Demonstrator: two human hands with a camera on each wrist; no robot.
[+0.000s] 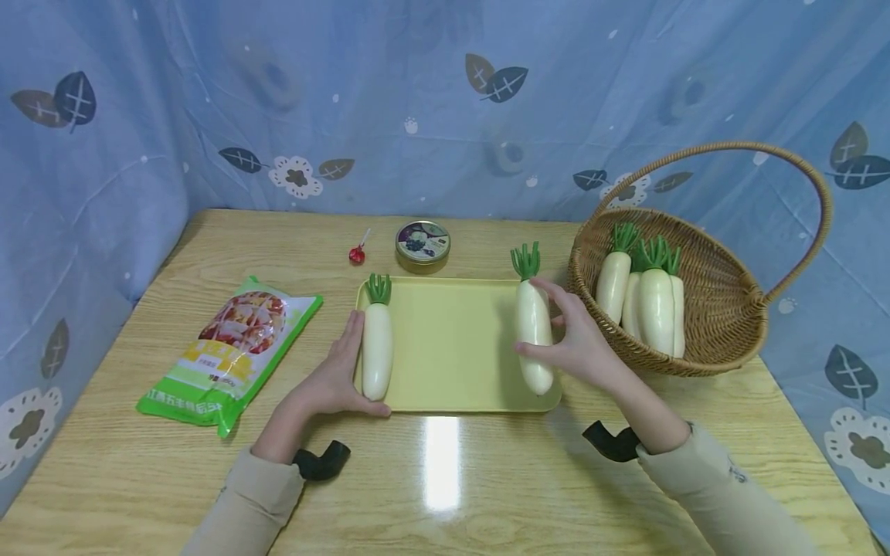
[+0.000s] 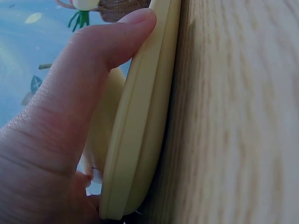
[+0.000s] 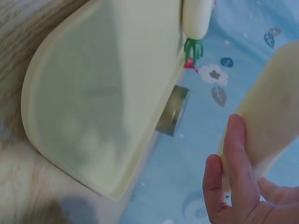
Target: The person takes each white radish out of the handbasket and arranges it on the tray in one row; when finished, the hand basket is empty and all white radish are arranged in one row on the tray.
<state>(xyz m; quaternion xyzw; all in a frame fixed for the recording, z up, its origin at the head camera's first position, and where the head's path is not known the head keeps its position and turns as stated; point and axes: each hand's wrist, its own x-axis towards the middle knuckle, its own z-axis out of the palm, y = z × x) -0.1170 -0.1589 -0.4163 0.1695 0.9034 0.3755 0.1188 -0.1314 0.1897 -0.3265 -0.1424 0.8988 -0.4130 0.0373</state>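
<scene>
Backdrop: a blue cloth (image 1: 431, 100) with leaf and flower prints is hanging behind a wooden table (image 1: 501, 483).
Yellow tray (image 1: 452, 347): it is lying flat on the table, a laid radish (image 1: 378, 355) resting lengthwise at its left end.
Held radish (image 1: 534, 328): it is hanging over the tray's right end, leaves pointing away from the person; the right wrist view is showing it clear of the surface.
Wicker basket (image 1: 716, 309): it is standing at the right, holding more white radishes (image 1: 656, 305).
Handling: the step in hand is apparently a placing. Good practice is keeping the radish parallel to the laid one, clearing the rim and lowering it gently, lest it roll.
Right hand (image 1: 580, 340): it is reaching in from the basket side, grasping the held radish, with thumb low and forefinger near the leaves.
Left hand (image 1: 330, 378): it is spanning the tray's near left corner, unclenched, fingers lying along the left edge beside the laid radish, thumb resting on the near rim; it is seemingly steadying the tray.
Forearms: both are slanting inward from the near side.
</scene>
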